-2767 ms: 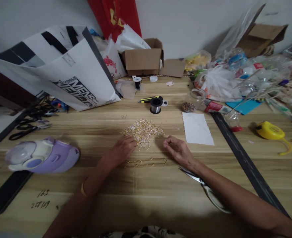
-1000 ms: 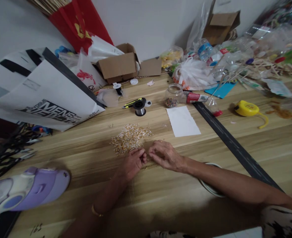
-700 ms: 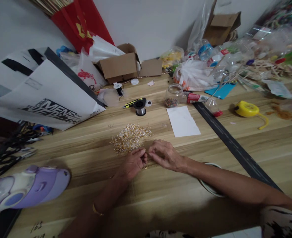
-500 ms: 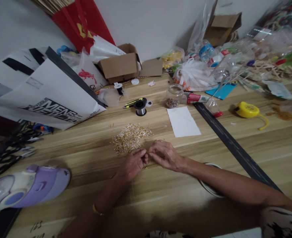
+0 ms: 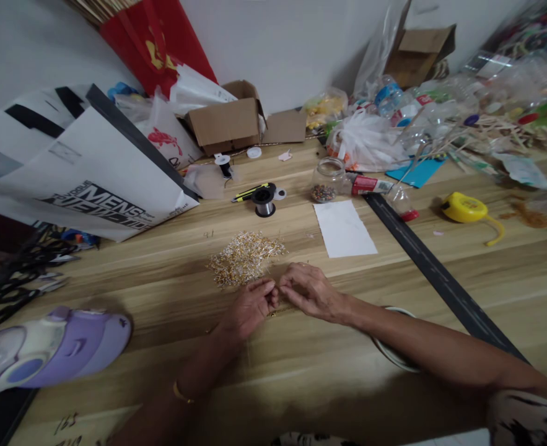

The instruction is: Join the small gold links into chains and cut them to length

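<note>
My left hand (image 5: 253, 305) and my right hand (image 5: 311, 291) meet low over the wooden table, fingertips almost touching. Thumb and fingers are pinched together on both; whatever lies between them is too small to make out. Just beyond my left hand spreads a pile of small gold and clear pieces (image 5: 245, 255). A few gold bits (image 5: 273, 313) lie under the hands, partly hidden. Behind the pile stands a spool of silver wire (image 5: 264, 202), with a yellow-and-black utility knife (image 5: 253, 191) beside it. A white sheet of paper (image 5: 345, 228) lies beyond my right hand.
A glass jar of beads (image 5: 328, 181) stands behind the paper. On the right is a yellow tape measure (image 5: 464, 207); on the left, a purple-and-white bottle (image 5: 75, 347), black-handled scissors (image 5: 10, 300) and a large paper bag (image 5: 82, 167). A round rim (image 5: 394, 347) shows under my right forearm.
The view has shifted very slightly. Both hands keep practically the same pinched pose and place, and the pile looks unchanged.
</note>
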Action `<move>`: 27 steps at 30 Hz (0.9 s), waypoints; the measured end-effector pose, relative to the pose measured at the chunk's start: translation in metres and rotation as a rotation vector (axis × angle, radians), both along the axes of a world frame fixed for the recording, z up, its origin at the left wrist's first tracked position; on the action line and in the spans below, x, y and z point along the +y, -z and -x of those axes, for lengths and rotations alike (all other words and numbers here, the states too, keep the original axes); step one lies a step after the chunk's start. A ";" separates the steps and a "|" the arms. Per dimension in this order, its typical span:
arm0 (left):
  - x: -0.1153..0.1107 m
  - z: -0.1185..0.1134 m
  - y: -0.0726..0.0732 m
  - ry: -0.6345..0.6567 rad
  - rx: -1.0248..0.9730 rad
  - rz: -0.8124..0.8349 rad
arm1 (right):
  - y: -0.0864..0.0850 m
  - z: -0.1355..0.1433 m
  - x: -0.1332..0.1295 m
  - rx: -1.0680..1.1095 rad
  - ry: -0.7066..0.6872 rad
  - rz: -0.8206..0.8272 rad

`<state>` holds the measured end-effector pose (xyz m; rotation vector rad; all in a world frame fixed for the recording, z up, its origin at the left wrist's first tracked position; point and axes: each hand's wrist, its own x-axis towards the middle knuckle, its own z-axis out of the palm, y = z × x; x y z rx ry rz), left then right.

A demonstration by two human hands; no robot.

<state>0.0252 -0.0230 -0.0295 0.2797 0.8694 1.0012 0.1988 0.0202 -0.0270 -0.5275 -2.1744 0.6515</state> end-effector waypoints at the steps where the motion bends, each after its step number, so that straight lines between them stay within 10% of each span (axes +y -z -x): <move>1: 0.000 0.000 0.000 0.000 -0.001 -0.003 | 0.000 0.000 0.000 0.005 -0.001 0.002; 27: -0.001 0.000 0.002 0.009 0.013 -0.023 | -0.004 0.000 0.000 -0.001 -0.001 0.007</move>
